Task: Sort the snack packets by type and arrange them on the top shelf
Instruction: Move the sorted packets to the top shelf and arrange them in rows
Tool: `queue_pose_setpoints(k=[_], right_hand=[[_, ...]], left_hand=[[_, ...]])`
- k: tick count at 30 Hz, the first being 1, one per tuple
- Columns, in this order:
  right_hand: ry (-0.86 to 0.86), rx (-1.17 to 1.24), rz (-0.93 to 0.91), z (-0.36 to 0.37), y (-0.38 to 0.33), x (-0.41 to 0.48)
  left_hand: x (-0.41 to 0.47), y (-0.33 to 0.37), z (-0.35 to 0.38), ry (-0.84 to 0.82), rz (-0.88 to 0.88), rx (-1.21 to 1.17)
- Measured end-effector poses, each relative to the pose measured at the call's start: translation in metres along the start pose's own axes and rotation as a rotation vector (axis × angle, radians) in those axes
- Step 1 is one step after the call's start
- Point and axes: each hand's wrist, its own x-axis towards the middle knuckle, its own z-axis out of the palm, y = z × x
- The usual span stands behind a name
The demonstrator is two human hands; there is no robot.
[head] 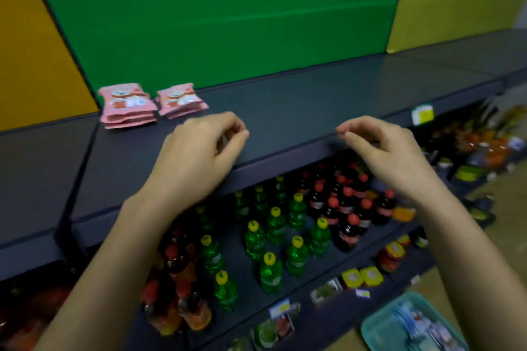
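Two short stacks of pink snack packets lie on the dark top shelf [299, 100] at its left: a larger stack [127, 107] and a smaller stack [181, 101] just right of it. My left hand [196, 157] hovers over the shelf's front edge, right of and nearer than the stacks, fingers curled loosely with nothing in them. My right hand [385, 151] hangs at the same height further right, fingers also loosely curled and empty. A teal basket [376, 330] at the bottom right holds blue-and-white packets [419, 325].
Below the top shelf stand several green bottles with yellow caps [273, 236], dark bottles with red caps [345, 208] and orange drinks [182, 310]. Small jars and boxes fill lower shelves at the right. A green back panel [214, 14] rises behind the shelf.
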Motion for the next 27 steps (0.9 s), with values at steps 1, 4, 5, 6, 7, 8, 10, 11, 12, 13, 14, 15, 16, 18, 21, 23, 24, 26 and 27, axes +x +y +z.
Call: queue_pose_setpoints(k=[1,4,5,6,7,8,10,11,12,13,14,15,16,18,21,23,24,26,27], right_hand=[[0.017,-0.040,0.021,-0.011,0.015,-0.018],[0.039,-0.171,0.093,-0.042,0.063,-0.075],[0.043,-0.222,0.117,-0.053,0.081,-0.096],[0.041,-0.261,0.149,-0.064,0.098,-0.116],[0.035,-0.278,0.198,-0.076,0.116,-0.138],[0.032,-0.281,0.259,-0.088,0.133,-0.160],[0.027,-0.288,0.382,-0.112,0.166,-0.203],[0.018,-0.293,0.430,-0.124,0.181,-0.224],[-0.004,-0.302,0.471,-0.135,0.197,-0.243],[-0.037,-0.316,0.504,-0.146,0.211,-0.261],[-0.071,-0.332,0.532,-0.156,0.224,-0.278],[-0.096,-0.340,0.556,-0.166,0.237,-0.295],[-0.110,-0.339,0.570,-0.175,0.248,-0.309],[-0.121,-0.336,0.600,-0.194,0.268,-0.332],[-0.121,-0.316,0.660,-0.220,0.299,-0.350],[-0.135,-0.316,0.694,-0.237,0.321,-0.355],[-0.146,-0.321,0.704,-0.245,0.334,-0.356],[-0.170,-0.336,0.719,-0.259,0.358,-0.355],[-0.181,-0.342,0.725,-0.265,0.371,-0.353]], left_hand=[[-0.011,0.013,0.012,-0.028,0.025,0.009],[-0.042,0.046,0.053,-0.103,0.064,0.019],[-0.051,0.055,0.069,-0.143,0.057,0.022],[-0.061,0.063,0.085,-0.194,0.035,0.024],[-0.071,0.072,0.101,-0.246,0.006,0.022],[-0.081,0.081,0.116,-0.289,-0.025,0.025],[-0.102,0.103,0.147,-0.338,-0.089,0.046],[-0.113,0.116,0.163,-0.352,-0.120,0.063],[-0.123,0.131,0.178,-0.365,-0.147,0.077],[-0.135,0.145,0.193,-0.387,-0.181,0.082],[-0.147,0.161,0.208,-0.412,-0.213,0.079],[-0.159,0.177,0.222,-0.432,-0.242,0.070],[-0.170,0.192,0.236,-0.447,-0.258,0.056],[-0.186,0.224,0.258,-0.491,-0.251,0.023],[-0.200,0.262,0.290,-0.570,-0.270,-0.020],[-0.202,0.278,0.310,-0.589,-0.281,-0.023],[-0.202,0.284,0.319,-0.594,-0.276,-0.018],[-0.201,0.294,0.341,-0.619,-0.292,-0.029],[-0.199,0.299,0.352,-0.636,-0.315,-0.040]])
